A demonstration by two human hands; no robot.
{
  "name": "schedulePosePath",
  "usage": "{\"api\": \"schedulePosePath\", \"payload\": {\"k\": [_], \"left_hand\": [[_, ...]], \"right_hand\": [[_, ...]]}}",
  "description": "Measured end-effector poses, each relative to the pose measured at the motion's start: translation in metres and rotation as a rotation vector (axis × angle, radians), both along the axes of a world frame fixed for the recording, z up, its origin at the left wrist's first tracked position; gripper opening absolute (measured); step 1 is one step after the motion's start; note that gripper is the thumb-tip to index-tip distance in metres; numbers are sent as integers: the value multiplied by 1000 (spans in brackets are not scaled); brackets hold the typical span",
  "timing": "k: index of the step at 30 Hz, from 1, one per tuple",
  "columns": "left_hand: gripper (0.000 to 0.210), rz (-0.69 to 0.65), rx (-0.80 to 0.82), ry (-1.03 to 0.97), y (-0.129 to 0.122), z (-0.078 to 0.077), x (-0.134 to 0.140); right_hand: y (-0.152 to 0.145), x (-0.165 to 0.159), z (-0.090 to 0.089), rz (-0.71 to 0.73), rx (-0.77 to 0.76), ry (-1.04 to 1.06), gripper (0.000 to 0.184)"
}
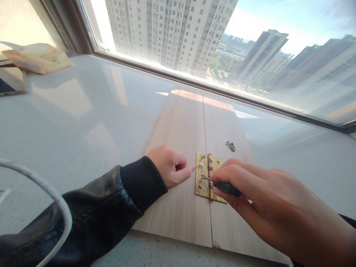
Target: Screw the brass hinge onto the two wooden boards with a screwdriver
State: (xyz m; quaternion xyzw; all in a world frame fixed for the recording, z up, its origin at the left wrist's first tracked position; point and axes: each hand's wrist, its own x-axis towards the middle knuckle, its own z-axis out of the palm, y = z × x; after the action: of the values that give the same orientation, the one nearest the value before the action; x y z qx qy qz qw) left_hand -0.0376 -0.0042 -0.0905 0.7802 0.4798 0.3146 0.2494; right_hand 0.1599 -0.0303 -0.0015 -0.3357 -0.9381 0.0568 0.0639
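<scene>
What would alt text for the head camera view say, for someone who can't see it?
A right hand holds a dark-handled screwdriver to a brass-coloured hinge spanning two wooden boards. The left hand is loosely curled beside it, and small screws lie on the right board. Tall buildings show through a window.

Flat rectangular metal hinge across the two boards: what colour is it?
The metal hinge is brassy gold with darker blotches, best seen in the head view.
</scene>
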Motion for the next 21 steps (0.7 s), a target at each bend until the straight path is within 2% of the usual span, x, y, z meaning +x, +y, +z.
{"api": "schedulePosePath", "payload": {"k": [4,9,12,17,21], "left_hand": [[42,-1,-16,7,0,0,0],[42,-1,-28,19,0,1,0],[43,-18,-23,-25,0,3,-2],[45,-99,47,-185,-10,18,0],[54,-58,199,-95,-19,36,12]], "right_hand": [[0,-3,-3,-32,30,52,5],[-1,-11,-11,-75,150,92,28],[2,-10,-11,-142,135,85,32],[11,-7,-7,-208,61,116,36],[18,-4,-8,-208,60,140,42]]}}
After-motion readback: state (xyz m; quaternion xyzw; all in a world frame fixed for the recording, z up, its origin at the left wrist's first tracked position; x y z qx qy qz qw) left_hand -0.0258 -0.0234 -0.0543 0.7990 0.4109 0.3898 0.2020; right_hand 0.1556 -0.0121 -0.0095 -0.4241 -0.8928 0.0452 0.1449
